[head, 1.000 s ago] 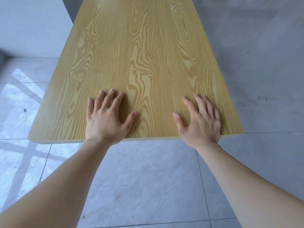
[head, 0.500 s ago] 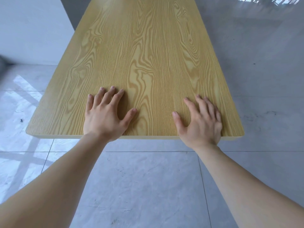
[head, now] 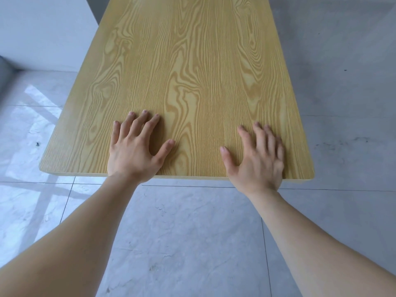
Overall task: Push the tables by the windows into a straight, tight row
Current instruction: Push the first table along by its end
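Note:
A long table with a yellow wood-grain top stretches away from me; its near short edge crosses the middle of the view. My left hand lies flat on the top near that edge, fingers spread, left of centre. Toward the near right corner my right hand also presses flat, palm over the edge. Neither hand grips anything. The table's legs and far end are hidden.
Glossy grey marble floor tiles lie under and around the table, with window light reflected at the left. A white wall stands at the upper left, close to the table's left side. Open floor runs along the right side.
The table's near edge has turned slightly against the floor seams, its left corner further from me and nearer the wall. Both hands stay flat in the same spots on the top.

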The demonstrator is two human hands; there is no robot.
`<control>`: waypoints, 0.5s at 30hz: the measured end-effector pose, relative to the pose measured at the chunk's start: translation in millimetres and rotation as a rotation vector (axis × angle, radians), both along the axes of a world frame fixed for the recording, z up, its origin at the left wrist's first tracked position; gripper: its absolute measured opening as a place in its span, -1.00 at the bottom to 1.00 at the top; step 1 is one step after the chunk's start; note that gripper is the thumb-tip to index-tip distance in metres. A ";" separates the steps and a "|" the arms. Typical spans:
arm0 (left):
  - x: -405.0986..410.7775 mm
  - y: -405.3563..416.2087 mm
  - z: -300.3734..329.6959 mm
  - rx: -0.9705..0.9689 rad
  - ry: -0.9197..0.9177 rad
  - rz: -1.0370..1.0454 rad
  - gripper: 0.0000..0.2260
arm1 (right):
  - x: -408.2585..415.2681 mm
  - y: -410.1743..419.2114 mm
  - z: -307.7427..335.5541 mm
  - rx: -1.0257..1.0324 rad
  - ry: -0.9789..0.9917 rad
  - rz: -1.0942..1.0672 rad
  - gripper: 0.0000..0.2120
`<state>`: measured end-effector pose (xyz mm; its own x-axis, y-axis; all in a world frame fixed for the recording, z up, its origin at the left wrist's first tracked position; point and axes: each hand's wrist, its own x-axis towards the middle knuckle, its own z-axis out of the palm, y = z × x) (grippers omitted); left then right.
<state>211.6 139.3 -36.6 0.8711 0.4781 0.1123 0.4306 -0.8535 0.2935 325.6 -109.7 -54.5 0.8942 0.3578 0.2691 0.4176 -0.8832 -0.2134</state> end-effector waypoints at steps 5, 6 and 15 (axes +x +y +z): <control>0.1 0.6 1.3 -0.013 0.011 -0.010 -0.31 | 0.9 -1.3 2.4 -0.036 0.034 0.011 -0.29; 0.1 1.2 1.7 -0.018 0.010 -0.010 -0.31 | 0.7 -0.9 3.5 -0.046 0.040 0.011 -0.28; 1.5 3.1 12.7 -0.043 0.122 -0.033 -0.25 | 2.1 -4.4 30.4 -0.213 0.268 0.087 -0.19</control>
<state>213.1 142.5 -23.9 0.8926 0.4507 -0.0156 0.4369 -0.8557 0.2772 327.7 -114.1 -24.2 0.8867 0.4585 -0.0594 0.4472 -0.8833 -0.1406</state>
